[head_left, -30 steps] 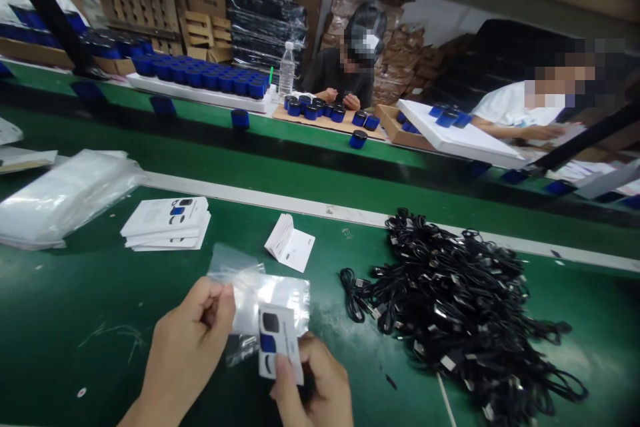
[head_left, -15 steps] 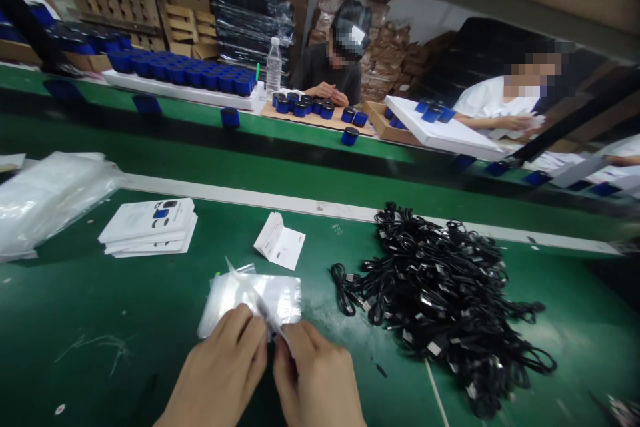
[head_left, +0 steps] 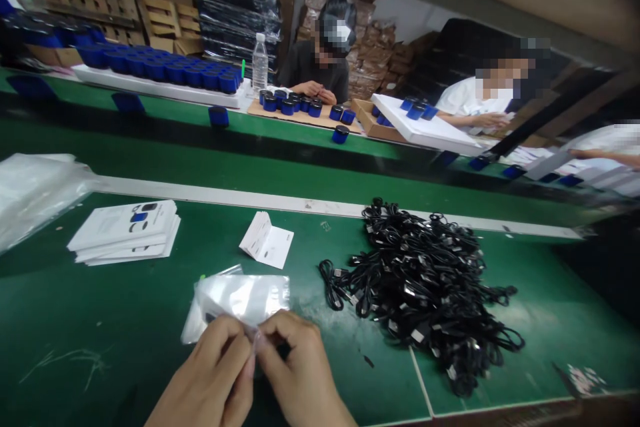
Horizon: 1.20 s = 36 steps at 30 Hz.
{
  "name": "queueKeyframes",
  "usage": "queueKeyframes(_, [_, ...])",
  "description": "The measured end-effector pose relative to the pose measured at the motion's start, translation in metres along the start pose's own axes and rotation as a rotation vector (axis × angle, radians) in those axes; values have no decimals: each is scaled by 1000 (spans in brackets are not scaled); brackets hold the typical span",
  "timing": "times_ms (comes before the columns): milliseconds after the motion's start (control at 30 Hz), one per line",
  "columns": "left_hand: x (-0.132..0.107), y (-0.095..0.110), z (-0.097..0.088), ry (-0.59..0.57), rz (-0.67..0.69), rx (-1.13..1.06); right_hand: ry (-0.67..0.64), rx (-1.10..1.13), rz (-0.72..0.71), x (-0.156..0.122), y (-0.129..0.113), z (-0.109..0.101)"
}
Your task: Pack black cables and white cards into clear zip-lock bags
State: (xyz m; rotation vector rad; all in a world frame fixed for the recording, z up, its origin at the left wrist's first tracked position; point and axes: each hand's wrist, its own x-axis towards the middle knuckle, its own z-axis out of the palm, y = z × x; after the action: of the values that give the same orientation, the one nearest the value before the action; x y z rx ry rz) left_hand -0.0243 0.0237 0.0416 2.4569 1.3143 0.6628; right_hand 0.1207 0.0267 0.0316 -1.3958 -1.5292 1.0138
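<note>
My left hand (head_left: 213, 367) and my right hand (head_left: 297, 363) meet at the front of the bench, both closed. Between their fingertips they pinch the edge of a small clear plastic bag (head_left: 255, 339). Most of that bag is hidden by my fingers; a dark bit shows past the left knuckles, and I cannot make out what it is. Just beyond the hands lie flat clear plastic bags (head_left: 250, 293). A folded white leaflet (head_left: 276, 247) stands behind them. To the right of my right hand spreads a heap of black cables (head_left: 415, 293), many with USB plugs.
A stack of printed leaflets (head_left: 123, 230) lies at left, beside a large plastic bag (head_left: 37, 190). Past the white strip (head_left: 225, 197), a green conveyor carries blue jars with black lids (head_left: 219, 116). Co-workers sit across it, near a water bottle (head_left: 259, 63) and a white tray (head_left: 420, 127).
The bag in my hands has turned from standing up at an angle to lower between my fingers. My fingertips have come together. The whole view has shifted slightly.
</note>
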Motion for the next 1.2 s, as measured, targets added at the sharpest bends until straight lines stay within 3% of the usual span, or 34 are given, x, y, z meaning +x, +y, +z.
queueKeyframes(100, [-2,-6,4,-22,-33,-74,-43,-84,15,3,-1,0])
queueKeyframes(200, [0,-13,9,-85,-134,-103,-81,-224,-23,7,-2,-21])
queueKeyframes(333, [7,-16,14,-141,-207,-92,261,-855,8,17,10,-54])
queueKeyframes(433, [10,-15,17,-127,-210,-87,282,-1047,20,22,24,-63])
queueKeyframes(600, [9,-15,19,-113,-206,-76,207,-861,-85,12,25,-61])
queueKeyframes(667, [8,-15,19,-112,-208,-73,125,-514,-57,4,17,-57])
queueKeyframes(767, [7,-17,20,-88,-197,-61,-98,207,171,-8,6,-44])
queueKeyframes(833, [6,-19,20,-50,-150,-53,-236,400,282,-13,3,-33])
queueKeyframes(933, [2,-22,21,23,-136,-33,-236,168,178,-14,2,-23])
queueKeyframes(1067, [-4,-24,22,35,-173,-8,-258,-108,-24,-11,-1,-22])
queueKeyframes(1133, [-7,-23,23,43,-143,33,-287,-88,-9,-8,0,-20])
queueKeyframes(1200, [-9,-19,24,44,-98,71,-279,28,110,-4,4,-17])
